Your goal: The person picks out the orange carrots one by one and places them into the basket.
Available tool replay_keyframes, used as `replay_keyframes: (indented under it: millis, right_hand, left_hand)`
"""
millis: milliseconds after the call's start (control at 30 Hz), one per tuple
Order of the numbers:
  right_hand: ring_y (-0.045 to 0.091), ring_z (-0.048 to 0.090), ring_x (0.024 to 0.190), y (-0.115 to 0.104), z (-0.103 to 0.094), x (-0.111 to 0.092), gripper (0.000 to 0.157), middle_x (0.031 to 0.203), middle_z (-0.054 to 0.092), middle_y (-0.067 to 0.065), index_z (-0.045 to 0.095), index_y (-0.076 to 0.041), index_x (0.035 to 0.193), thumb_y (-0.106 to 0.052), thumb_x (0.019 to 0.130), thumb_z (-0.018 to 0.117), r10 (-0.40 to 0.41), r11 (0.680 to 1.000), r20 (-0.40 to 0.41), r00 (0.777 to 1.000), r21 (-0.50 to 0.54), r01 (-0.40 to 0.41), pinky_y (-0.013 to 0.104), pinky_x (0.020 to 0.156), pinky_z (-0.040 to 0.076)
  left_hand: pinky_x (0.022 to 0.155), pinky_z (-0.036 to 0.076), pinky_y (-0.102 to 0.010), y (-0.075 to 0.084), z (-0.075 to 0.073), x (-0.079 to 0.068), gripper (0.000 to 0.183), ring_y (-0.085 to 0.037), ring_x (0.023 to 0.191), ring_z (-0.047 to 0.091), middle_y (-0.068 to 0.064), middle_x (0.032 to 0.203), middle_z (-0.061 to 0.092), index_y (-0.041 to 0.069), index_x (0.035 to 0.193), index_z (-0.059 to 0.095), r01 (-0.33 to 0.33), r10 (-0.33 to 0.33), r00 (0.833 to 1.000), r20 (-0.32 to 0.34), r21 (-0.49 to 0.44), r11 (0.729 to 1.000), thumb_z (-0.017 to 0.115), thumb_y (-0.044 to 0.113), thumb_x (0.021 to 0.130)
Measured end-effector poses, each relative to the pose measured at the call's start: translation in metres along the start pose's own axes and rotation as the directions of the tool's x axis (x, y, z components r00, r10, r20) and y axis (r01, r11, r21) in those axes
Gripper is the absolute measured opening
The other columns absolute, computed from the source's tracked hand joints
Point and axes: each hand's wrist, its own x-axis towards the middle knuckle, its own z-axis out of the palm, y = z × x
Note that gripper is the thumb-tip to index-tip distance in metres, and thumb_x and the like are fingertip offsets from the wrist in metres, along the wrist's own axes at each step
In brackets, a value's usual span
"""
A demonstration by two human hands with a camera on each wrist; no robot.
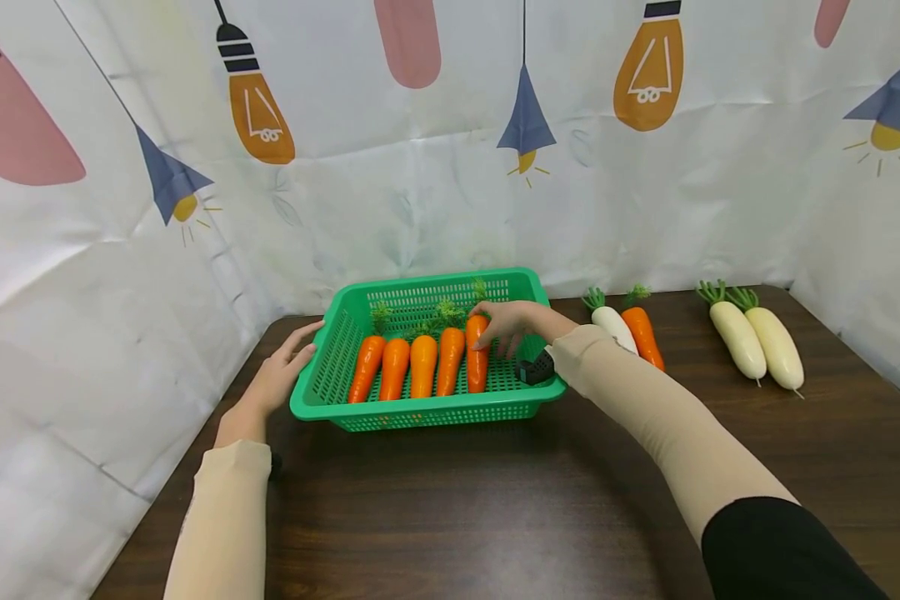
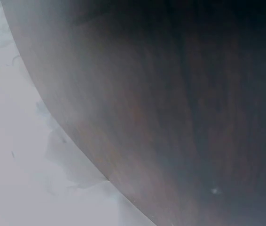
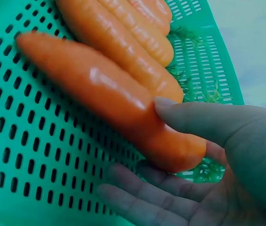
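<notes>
Inside the green plastic basket (image 1: 427, 410), several orange carrots (image 1: 394, 367) with leafy green tops lie side by side. My right hand (image 1: 512, 323) is over the basket's right part and holds the rightmost carrot (image 1: 477, 354) near its leafy end. In the right wrist view the thumb (image 3: 194, 117) presses that carrot's side, the index finger passes behind it, and the other fingers extend past it. My left hand (image 1: 279, 375) is at the basket's left rim, fingers stretched along it. Only a sliver of that hand shows in the left wrist view.
On the dark wooden table (image 1: 450, 517), right of the basket, a white radish (image 1: 615, 327) lies beside another carrot (image 1: 643, 337). Farther right are two more white radishes (image 1: 742, 343). A patterned white curtain (image 1: 435, 200) hangs behind the table and along its left side.
</notes>
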Motion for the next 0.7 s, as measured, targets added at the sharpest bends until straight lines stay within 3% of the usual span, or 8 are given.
replay_keyframes:
  millis: [233,467,700]
  right_hand:
    - [0.039,0.066,0.112,0.0006,0.0008,0.0006,0.074,0.151,0.040,0.024,0.018,-0.017,0.164,-0.016,0.105,0.062,0.026,0.997,0.000,1.000,-0.072,-0.026,0.045,0.088,0.057]
    - [0.040,0.063,0.118,0.0000,0.0032,0.0032,0.070,0.163,0.024,0.021,0.024,-0.015,0.163,-0.014,0.104,0.063,0.055,0.989,-0.006,0.998,-0.141,-0.056,0.045,0.089,0.057]
    - [0.039,0.063,0.118,0.0002,0.0029,0.0026,0.070,0.161,0.028,0.021,0.025,-0.015,0.162,-0.013,0.104,0.063,0.058,0.985,-0.013,0.998,-0.159,-0.059,0.045,0.092,0.056]
  left_hand:
    - [0.073,0.055,-0.040,0.0013,0.0002,-0.0008,0.057,-0.039,0.098,0.069,-0.035,0.128,0.061,0.017,0.164,0.026,-0.002,0.002,1.000,0.004,-0.003,1.000,0.037,0.039,0.112]
    - [0.072,0.055,-0.041,-0.0002,-0.0008,0.0009,0.058,-0.034,0.095,0.070,-0.035,0.130,0.059,0.018,0.165,0.024,0.018,-0.018,1.000,0.015,0.002,1.000,0.035,0.039,0.112]
    - [0.073,0.055,-0.041,0.0018,0.0000,0.0000,0.058,-0.042,0.102,0.068,-0.036,0.133,0.057,0.019,0.165,0.023,0.021,-0.021,1.000,0.018,0.007,1.000,0.035,0.041,0.113]
